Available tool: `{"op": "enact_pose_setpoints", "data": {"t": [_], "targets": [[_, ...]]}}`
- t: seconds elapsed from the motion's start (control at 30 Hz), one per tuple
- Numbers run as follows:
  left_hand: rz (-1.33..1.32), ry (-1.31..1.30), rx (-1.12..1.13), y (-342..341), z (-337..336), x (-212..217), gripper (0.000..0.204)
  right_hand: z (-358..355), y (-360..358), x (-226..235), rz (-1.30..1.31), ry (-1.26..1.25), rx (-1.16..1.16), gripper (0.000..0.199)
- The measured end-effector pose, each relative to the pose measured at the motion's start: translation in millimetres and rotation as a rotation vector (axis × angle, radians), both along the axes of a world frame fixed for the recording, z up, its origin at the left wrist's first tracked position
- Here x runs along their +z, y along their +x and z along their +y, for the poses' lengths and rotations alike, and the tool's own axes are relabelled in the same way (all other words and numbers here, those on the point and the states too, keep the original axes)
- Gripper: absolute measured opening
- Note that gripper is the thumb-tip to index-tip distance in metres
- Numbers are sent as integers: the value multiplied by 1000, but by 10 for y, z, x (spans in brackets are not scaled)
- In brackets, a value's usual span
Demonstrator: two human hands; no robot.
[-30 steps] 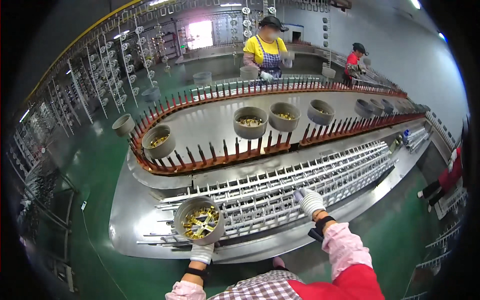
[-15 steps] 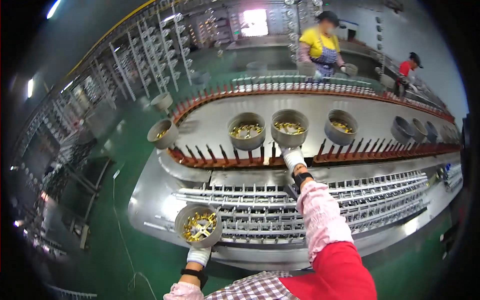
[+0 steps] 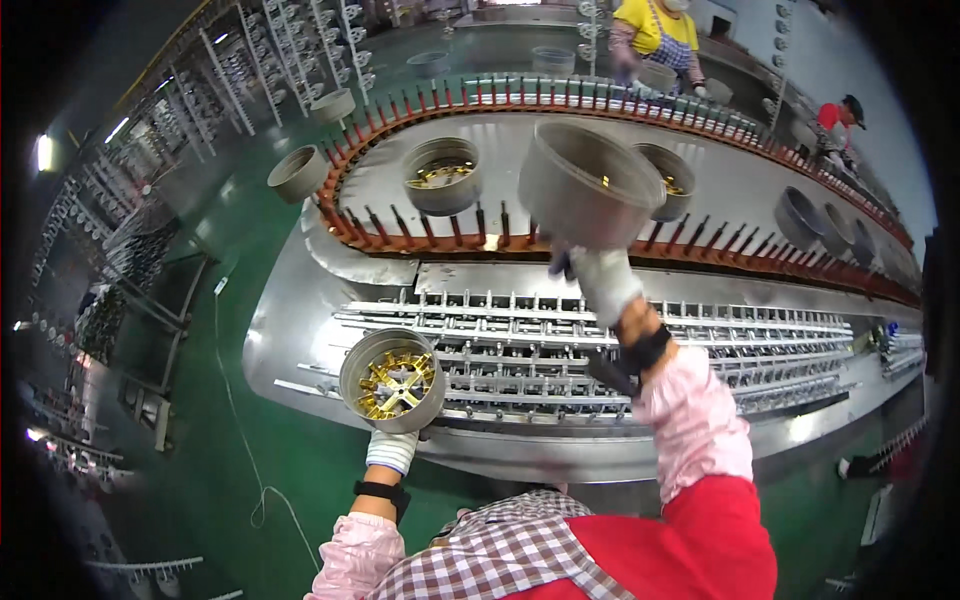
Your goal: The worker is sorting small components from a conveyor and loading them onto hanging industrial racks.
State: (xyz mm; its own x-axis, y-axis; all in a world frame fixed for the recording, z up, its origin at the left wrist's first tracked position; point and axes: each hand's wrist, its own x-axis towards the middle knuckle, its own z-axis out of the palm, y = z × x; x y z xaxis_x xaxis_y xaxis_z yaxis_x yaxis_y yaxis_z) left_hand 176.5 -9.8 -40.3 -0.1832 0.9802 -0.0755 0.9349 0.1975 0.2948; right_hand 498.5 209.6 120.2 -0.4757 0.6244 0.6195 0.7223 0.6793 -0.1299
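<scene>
My left hand [image 3: 395, 447], in a white glove, is closed under the near side of a round grey tub [image 3: 432, 398]. Gold-coloured metal parts [image 3: 400, 388], one shaped like a cross, lie inside it. My gloved right hand [image 3: 603, 282] grips a second grey tub [image 3: 580, 205] from below its near side. This tub is raised over the metal worktop and tilted; a little gold shows inside, but most of its contents are hidden. Right behind it, partly covered, stands another tub [image 3: 672, 205] with gold parts. To its left sits a tub [image 3: 443, 200] also holding gold parts.
A loop track [image 3: 400, 243] with upright red-brown spindles rings the metal worktop [image 3: 530, 125]. Racks of silver bars [image 3: 520, 335] lie along the near side. More tubs [image 3: 803, 220] stand at right. Two co-workers, one in yellow [image 3: 650, 35], work across the track.
My right hand has lifted its tub off the worktop and brought it up closer, tilting it. My left hand still holds its tub, which sits higher in view. The whole view has tipped downward.
</scene>
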Motion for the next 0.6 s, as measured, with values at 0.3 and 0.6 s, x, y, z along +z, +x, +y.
{"op": "enact_pose_setpoints", "data": {"t": [0.3,0.6], "targets": [[-272,170,-78,44,-2,363,27,-1771,16,-779,241,-568,32,22],[-248,352,-96,-129,92,-56,23,-1705,-620,-1350,1731,-1149,442,36]]}}
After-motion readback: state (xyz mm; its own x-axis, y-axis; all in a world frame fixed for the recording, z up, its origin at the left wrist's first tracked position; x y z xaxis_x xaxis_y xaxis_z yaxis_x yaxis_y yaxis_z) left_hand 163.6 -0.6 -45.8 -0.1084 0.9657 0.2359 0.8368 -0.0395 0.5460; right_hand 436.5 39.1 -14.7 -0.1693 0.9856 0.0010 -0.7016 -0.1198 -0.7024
